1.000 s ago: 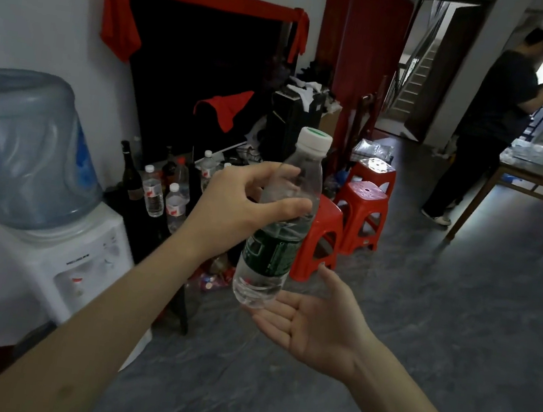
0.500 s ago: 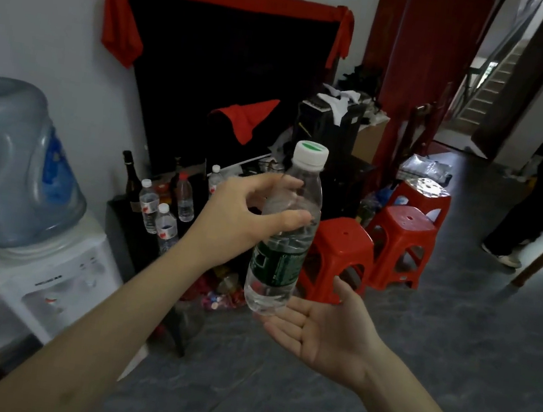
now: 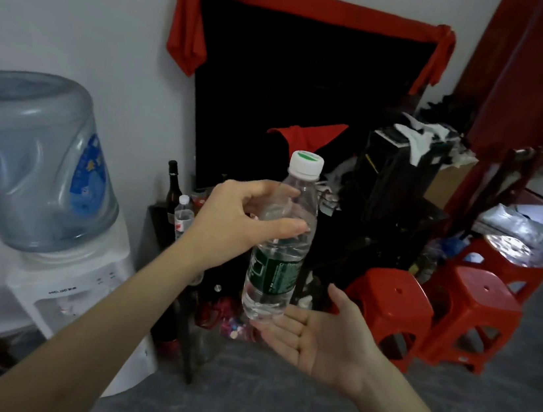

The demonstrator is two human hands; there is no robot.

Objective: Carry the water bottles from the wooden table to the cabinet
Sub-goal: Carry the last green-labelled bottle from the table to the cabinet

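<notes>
In mid-air at the centre of the view, a water bottle [image 3: 281, 241] is held by the left hand [image 3: 236, 225], whose thumb and fingers are curled round the clear upper part just below the shoulder. The bottle is kept nearly upright, tilted slightly, with its white cap [image 3: 306, 165] at the top and its dark green label [image 3: 273, 271] below the grip. Under its base the right hand [image 3: 321, 340] is spread flat, palm up, with straight fingers; the fingertips lie just beneath the bottom of the bottle, and whether they touch it cannot be told.

Behind the left forearm, a dark low cabinet [image 3: 153, 225] is seen against the wall, with a dark glass bottle [image 3: 173, 189] and a small clear bottle with a red label [image 3: 184, 215] stood on it; the rest of its top is hidden by the arm. To the left, a white water dispenser [image 3: 79, 287] is topped by a large blue jug [image 3: 27, 160]. Above the cabinet, a black panel [image 3: 296, 88] is draped with red cloth [image 3: 190, 22]. To the right, red plastic stools [image 3: 470, 311] are set on the grey floor [image 3: 271, 406].
</notes>
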